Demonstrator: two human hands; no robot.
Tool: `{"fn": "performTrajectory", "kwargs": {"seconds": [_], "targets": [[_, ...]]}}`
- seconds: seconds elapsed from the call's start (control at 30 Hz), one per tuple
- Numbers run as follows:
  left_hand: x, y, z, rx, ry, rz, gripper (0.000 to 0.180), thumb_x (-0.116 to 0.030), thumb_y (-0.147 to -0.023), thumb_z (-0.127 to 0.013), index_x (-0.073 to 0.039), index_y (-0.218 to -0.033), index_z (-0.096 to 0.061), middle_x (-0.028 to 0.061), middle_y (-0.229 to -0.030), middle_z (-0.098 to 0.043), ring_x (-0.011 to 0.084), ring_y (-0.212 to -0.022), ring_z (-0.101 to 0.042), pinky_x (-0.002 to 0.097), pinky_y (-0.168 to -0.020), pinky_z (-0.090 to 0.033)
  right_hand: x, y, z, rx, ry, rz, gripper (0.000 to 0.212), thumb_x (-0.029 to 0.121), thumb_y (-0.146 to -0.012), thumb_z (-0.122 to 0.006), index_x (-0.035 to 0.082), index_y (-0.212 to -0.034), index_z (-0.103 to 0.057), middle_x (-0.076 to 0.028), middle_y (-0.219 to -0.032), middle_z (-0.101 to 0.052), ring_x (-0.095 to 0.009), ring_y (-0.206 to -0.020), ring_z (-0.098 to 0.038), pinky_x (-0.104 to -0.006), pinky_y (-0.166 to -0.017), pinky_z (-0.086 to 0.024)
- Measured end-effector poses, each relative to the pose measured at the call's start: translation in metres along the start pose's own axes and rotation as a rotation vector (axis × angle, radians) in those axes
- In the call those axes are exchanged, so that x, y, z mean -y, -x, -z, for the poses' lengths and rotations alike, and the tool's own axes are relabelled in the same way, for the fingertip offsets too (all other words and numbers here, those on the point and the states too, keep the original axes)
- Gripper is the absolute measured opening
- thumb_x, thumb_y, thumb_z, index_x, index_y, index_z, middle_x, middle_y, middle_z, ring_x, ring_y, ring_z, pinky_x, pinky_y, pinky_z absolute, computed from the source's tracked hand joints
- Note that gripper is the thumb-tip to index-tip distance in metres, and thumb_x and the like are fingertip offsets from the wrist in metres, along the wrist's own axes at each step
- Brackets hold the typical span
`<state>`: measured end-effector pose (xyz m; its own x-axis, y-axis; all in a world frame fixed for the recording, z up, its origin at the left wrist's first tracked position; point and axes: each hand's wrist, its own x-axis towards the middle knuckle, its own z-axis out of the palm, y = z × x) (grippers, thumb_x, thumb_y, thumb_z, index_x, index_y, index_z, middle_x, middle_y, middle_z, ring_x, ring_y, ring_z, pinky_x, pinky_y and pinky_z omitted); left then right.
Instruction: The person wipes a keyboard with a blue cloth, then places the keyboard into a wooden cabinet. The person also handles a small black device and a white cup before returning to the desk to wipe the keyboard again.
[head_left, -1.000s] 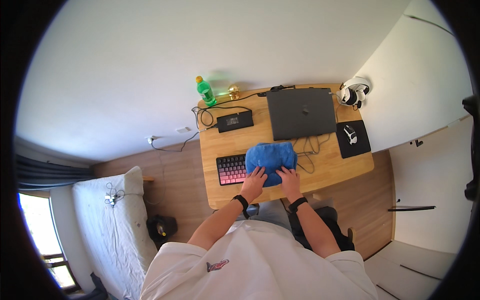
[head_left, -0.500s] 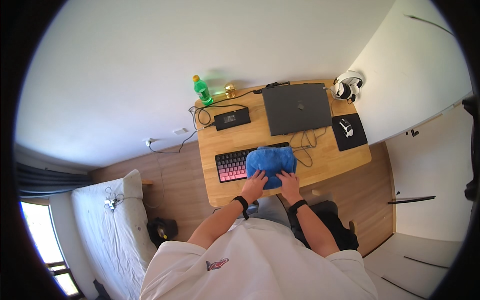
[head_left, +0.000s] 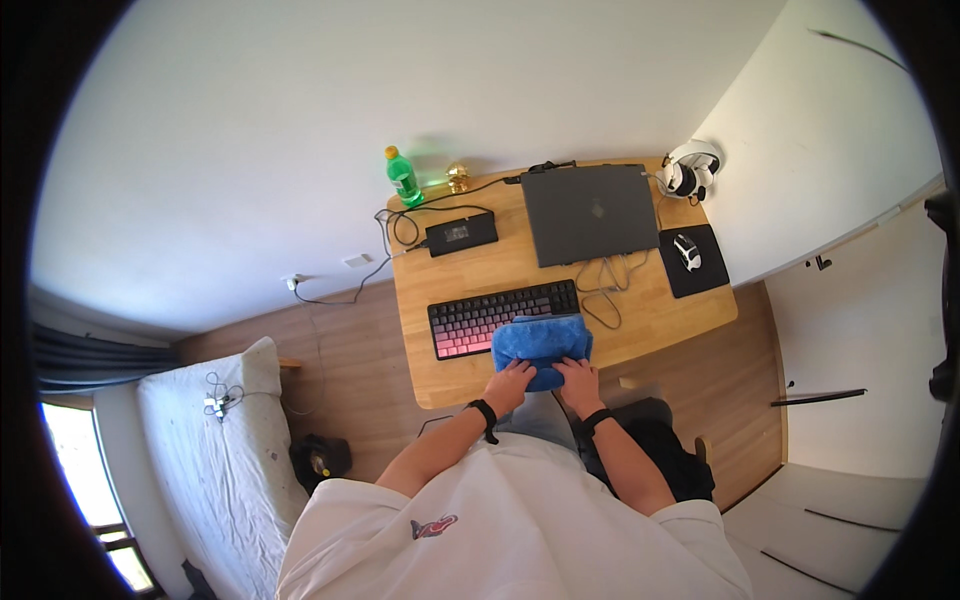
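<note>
A folded blue plush cloth (head_left: 542, 345) lies bunched at the desk's front edge, overlapping the lower right of the keyboard (head_left: 490, 318), whose keys shade from black to pink. My left hand (head_left: 511, 386) grips the near left part of the cloth, fingers bent over it. On its near right part, my right hand (head_left: 577, 387) holds it the same way. Both thumbs are partly hidden in the fabric. Each wrist wears a black band.
On the wooden desk (head_left: 640, 335) stand a closed dark laptop (head_left: 590, 215), a power adapter (head_left: 461, 235), a green bottle (head_left: 403, 178) and a white headset (head_left: 691, 170). A white mouse (head_left: 687, 252) rests on a black pad. Loose cables (head_left: 603, 290) lie by the laptop.
Both hands have drawn the cloth toward me. The right part of the keyboard, covered before, now shows. The cloth's near part has folded more.
</note>
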<state>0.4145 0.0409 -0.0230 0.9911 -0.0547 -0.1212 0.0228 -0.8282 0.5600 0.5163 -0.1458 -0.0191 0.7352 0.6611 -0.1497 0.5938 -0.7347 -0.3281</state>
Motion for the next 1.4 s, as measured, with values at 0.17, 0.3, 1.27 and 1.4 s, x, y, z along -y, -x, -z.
{"fn": "performTrajectory", "kwargs": {"seconds": [0.17, 0.3, 1.27, 1.4], "targets": [[-0.009, -0.007, 0.008, 0.019, 0.071, 0.017, 0.038, -0.002, -0.074, -0.065, -0.005, -0.111, -0.055, 0.0180, -0.109, -0.065, 0.0382, -0.105, -0.063, 0.0476, -0.085, -0.054, -0.009, 0.002, 0.011, -0.001, -0.098, -0.009, 0.044, 0.001, -0.073, -0.061, 0.019, -0.112, -0.075, -0.006, -0.117, -0.071, -0.033, -0.108, -0.061, -0.0478, -0.091, -0.047], [-0.041, -0.025, 0.039, -0.047, 0.072, 0.005, 0.034, -0.006, -0.076, -0.064, -0.005, -0.108, -0.052, 0.0192, -0.089, -0.067, 0.0410, -0.086, -0.066, 0.0513, -0.071, -0.054, -0.017, 0.000, 0.046, -0.026, -0.130, -0.088, 0.041, 0.000, -0.074, -0.061, 0.017, -0.108, -0.074, -0.006, -0.111, -0.072, -0.034, -0.106, -0.062, -0.0481, -0.090, -0.047], [0.019, -0.053, 0.062, -0.206, -0.137, 0.060, 0.022, -0.003, -0.083, -0.059, -0.008, -0.104, -0.060, 0.0101, -0.113, -0.066, 0.0311, -0.112, -0.061, 0.0453, -0.083, -0.054, -0.002, -0.080, 0.054, -0.064, -0.258, 0.144, 0.042, -0.006, -0.071, -0.067, 0.010, -0.110, -0.072, -0.009, -0.114, -0.069, -0.033, -0.110, -0.060, -0.0468, -0.093, -0.047], [0.022, -0.039, 0.045, -0.247, -0.106, 0.030, 0.022, -0.002, -0.081, -0.058, -0.006, -0.103, -0.060, 0.0111, -0.114, -0.066, 0.0318, -0.109, -0.062, 0.0452, -0.082, -0.053, 0.002, -0.067, 0.043, -0.032, -0.212, 0.133, 0.040, -0.003, -0.073, -0.069, 0.011, -0.110, -0.073, -0.008, -0.113, -0.070, -0.032, -0.109, -0.061, -0.0459, -0.090, -0.048]]}}
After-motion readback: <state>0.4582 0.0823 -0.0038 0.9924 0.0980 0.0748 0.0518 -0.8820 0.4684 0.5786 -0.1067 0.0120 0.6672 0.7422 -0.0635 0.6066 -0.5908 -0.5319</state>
